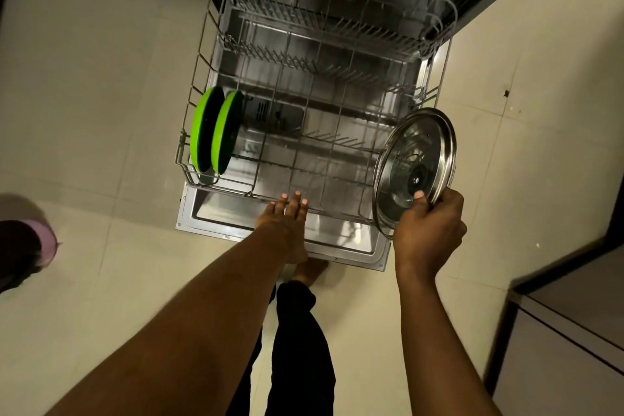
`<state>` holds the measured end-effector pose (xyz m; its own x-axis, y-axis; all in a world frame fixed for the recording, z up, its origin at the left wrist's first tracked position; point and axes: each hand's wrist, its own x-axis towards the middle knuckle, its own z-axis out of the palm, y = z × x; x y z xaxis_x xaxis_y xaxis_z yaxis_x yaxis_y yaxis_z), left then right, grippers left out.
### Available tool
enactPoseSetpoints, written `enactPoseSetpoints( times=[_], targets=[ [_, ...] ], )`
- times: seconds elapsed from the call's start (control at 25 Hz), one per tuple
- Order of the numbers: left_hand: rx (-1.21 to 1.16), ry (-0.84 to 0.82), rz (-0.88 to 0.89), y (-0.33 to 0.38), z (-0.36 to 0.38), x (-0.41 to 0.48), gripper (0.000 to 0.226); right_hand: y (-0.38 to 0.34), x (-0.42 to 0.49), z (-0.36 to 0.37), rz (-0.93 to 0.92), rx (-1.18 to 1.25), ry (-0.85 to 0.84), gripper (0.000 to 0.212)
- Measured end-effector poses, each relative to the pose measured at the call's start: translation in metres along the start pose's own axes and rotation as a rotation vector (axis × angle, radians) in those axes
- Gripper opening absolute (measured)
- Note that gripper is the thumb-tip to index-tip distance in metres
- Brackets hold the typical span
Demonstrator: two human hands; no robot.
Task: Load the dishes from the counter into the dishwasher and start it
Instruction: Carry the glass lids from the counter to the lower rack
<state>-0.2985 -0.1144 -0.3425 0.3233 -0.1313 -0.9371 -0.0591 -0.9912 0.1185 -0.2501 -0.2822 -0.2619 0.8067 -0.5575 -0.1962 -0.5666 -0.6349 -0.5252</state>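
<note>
My left hand [287, 223], fingers spread, is resting on the grey wire lower rack [202, 78] to steady it. Two green-rimmed plates [216, 132] are standing upright at left. My right hand [427, 230] is pinching the round steel-rimmed glass lid [415, 162] by its edge, tilted for slotting in.

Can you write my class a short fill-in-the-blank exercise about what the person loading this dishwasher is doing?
1. The right hand grips a glass ____ by its metal rim.
2. Two plates with ____ rims stand on edge at the left end of the lower rack.
3. The left hand, palm down, reaches toward the rack's front edge with its fingers ____.

Missing words: lid; green; extended
</note>
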Motion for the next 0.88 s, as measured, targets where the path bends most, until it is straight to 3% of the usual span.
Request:
enactPoseSetpoints(
  times=[0.32, 0.64, 0.88],
  targets=[
    [0.002, -0.015, -0.003, 0.001, -0.005, -0.002, 0.098, 0.008, 0.006, 0.017, -0.014, -0.035, -0.062, 0.033],
    [-0.019, -0.023, -0.004, 0.002, -0.007, -0.002, 0.099, 0.021, -0.012, 0.011, -0.057, 0.009, 0.019, 0.022],
    [-0.003, -0.034, -0.002, 0.002, -0.006, 0.0, 0.1, 0.017, -0.005, 0.01, -0.065, 0.051, -0.013, 0.024]
  ],
)
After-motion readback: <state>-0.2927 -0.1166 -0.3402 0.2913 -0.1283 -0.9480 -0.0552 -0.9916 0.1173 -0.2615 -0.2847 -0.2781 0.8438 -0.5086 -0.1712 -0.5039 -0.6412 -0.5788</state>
